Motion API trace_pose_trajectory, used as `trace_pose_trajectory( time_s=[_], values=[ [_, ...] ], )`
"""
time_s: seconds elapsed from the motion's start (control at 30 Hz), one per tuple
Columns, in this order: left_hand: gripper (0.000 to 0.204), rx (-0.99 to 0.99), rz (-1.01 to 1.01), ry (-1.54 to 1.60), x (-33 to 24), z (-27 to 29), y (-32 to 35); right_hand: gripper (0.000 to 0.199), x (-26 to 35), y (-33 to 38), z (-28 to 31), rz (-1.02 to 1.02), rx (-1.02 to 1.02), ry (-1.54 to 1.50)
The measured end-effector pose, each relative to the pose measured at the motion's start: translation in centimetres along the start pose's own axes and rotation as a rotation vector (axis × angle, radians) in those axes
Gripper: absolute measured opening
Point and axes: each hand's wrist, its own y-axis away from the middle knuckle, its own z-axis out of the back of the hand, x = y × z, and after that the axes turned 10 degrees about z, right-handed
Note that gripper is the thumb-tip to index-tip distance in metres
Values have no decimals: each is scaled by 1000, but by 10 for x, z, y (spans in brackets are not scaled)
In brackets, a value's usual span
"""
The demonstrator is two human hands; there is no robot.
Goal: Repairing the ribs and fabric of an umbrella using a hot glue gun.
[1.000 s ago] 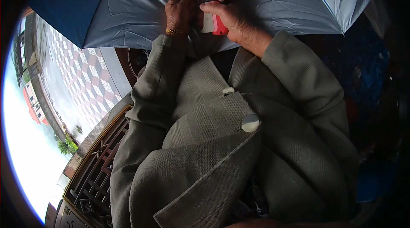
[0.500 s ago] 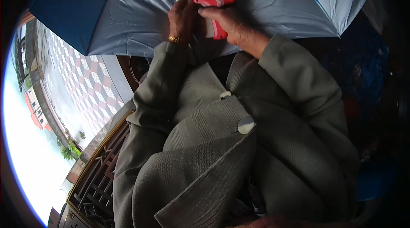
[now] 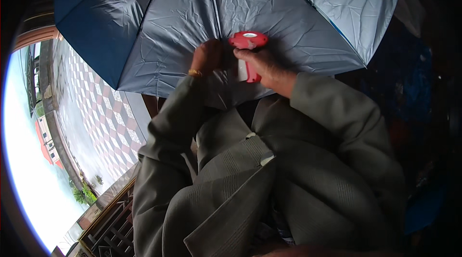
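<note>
An opened umbrella (image 3: 178,21), silver-grey on the side facing me with blue at its left panels, spreads across the top of the view. My right hand (image 3: 262,66) is wrapped round the handle of a red and white pistol-shaped hand tool (image 3: 248,40), whose wide red head lies against or just above the silver cloth. Left of the tool, my left hand (image 3: 207,57) is closed at a dark umbrella rib (image 3: 215,11), its fingertips turned away. A gold-coloured band circles that wrist. What exactly those fingers pinch is hidden.
A dark lattice panel (image 3: 113,225) stands at the lower left, with patterned paving (image 3: 103,107) outside beyond it. Blue material (image 3: 418,74) shows in the shadows at right. My grey-green jacket (image 3: 240,170) fills the middle.
The umbrella, both hands and the red tool sit lower in the view, and more of the umbrella shows at the top. Both hands keep much the same hold.
</note>
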Motion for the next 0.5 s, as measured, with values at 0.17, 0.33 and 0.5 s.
trace_pose_trajectory(
  time_s=[0.17, 0.33, 0.5],
  values=[
    [13, 3, -483, -582, -11, 43, -56, 26, 52, -37, -6, 149, 77, -19],
    [27, -290, -102, -155, -35, 35, -112, 29, 69, -103, -25, 462, 23, 12],
    [30, -230, -18, -266, -44, 36, -132, 27, 59, -141, -31, 428, 162, -77]
  ],
)
